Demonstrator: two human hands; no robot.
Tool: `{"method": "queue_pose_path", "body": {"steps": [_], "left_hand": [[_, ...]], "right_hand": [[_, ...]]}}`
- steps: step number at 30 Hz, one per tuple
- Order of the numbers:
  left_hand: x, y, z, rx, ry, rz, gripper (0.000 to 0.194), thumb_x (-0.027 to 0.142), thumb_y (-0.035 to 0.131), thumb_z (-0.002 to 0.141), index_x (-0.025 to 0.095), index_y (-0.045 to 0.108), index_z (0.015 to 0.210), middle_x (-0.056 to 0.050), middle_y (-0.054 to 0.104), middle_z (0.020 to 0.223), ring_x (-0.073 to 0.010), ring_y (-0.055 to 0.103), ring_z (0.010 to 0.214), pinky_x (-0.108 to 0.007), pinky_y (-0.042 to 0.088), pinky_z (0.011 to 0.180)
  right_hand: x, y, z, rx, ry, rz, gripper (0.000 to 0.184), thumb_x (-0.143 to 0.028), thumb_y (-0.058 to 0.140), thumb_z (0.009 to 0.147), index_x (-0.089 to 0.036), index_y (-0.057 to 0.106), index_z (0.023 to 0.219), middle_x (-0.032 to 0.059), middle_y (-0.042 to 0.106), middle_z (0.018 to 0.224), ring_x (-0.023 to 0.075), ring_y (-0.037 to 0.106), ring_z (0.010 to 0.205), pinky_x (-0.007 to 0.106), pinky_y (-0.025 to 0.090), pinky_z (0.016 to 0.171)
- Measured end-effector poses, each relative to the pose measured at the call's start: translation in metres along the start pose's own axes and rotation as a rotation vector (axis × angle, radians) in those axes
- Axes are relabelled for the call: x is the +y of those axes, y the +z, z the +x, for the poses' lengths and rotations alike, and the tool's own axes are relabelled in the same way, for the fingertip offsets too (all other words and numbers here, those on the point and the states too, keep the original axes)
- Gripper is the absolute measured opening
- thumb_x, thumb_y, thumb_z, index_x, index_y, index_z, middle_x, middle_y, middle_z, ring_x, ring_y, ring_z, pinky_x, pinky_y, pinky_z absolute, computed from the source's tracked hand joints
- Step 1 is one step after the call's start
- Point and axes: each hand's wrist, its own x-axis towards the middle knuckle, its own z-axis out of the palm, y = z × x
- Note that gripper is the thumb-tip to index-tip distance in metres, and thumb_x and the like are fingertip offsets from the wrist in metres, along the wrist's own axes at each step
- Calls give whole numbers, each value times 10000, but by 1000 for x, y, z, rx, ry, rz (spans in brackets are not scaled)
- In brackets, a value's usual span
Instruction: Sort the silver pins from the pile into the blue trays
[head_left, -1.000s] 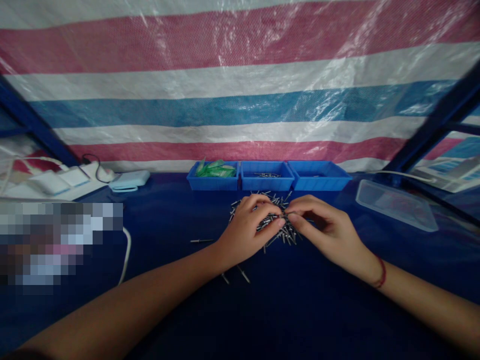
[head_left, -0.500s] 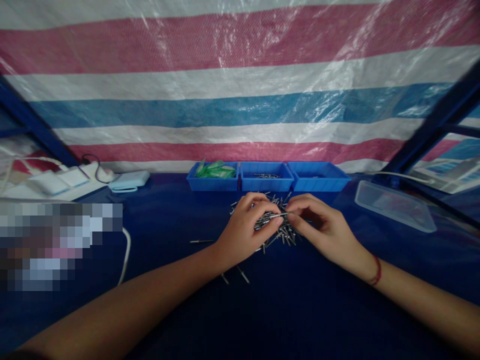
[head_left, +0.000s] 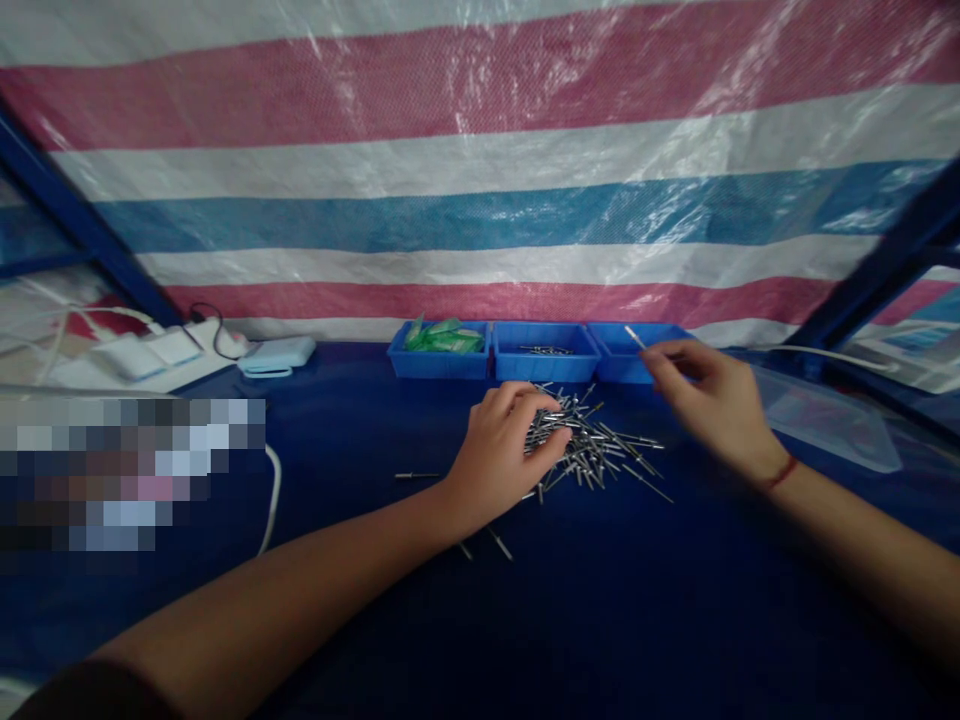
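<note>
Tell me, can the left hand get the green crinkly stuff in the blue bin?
Probably yes. The left hand has its thumb and fingers apart, the blue bin is open on top, and nothing seems to stand between the hand and the green plastic.

No legible lettering, no readable labels or brands, no numbers or signs made out
</note>
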Motion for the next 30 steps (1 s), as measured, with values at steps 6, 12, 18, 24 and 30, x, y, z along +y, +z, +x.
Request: {"method": "queue_pose_path", "body": {"steps": [6, 12, 18, 24, 30], "left_hand": [[0, 3, -3, -117, -1, 153, 155, 294, 550, 820, 212, 601, 943, -64, 529, 1115, -243, 470, 1056, -442, 394, 857], [-3, 5, -4, -159, 6, 220, 136, 271, 555, 806, 198, 634, 888, -62, 528, 1128, -245, 469, 1047, -430, 404, 858], [-7, 6, -4, -154, 25, 210, 111, 244, 536, 822, 180, 624, 795, -57, 547, 1061, -223, 488, 987, -411, 417, 825], [-7, 6, -5, -158, -8, 236, 132, 287, 557, 808, 181, 634, 800, -48, 551, 1061, -222, 488, 995, -401, 409, 831], [-6, 6, -5, -179, -2, 263, 137, 250, 523, 823, 171, 633, 801, -42, 557, 1066, -213, 488, 994, -371, 407, 825]], "right_hand": [[34, -9, 26, 0, 42, -373, 279, -396, 496, 815, -146, 620, 824, 65, 555, 631, 152, 487, 570, 294, 337, 565], [29, 0, 13, -20, -108, -391, 325, -383, 495, 825, -141, 569, 1030, 63, 549, 710, 155, 491, 601, 292, 360, 591], [12, 7, -2, -135, -286, -373, 305, -355, 495, 835, -170, 531, 1075, 84, 594, 834, 158, 515, 595, 300, 394, 609], [-4, 9, -16, -209, -317, -270, 252, -338, 500, 837, -177, 549, 1024, 61, 624, 820, 146, 550, 579, 278, 430, 571], [-21, 12, -33, -310, -410, -152, 192, -304, 484, 846, -190, 581, 966, 43, 628, 831, 139, 575, 612, 271, 463, 588]]}}
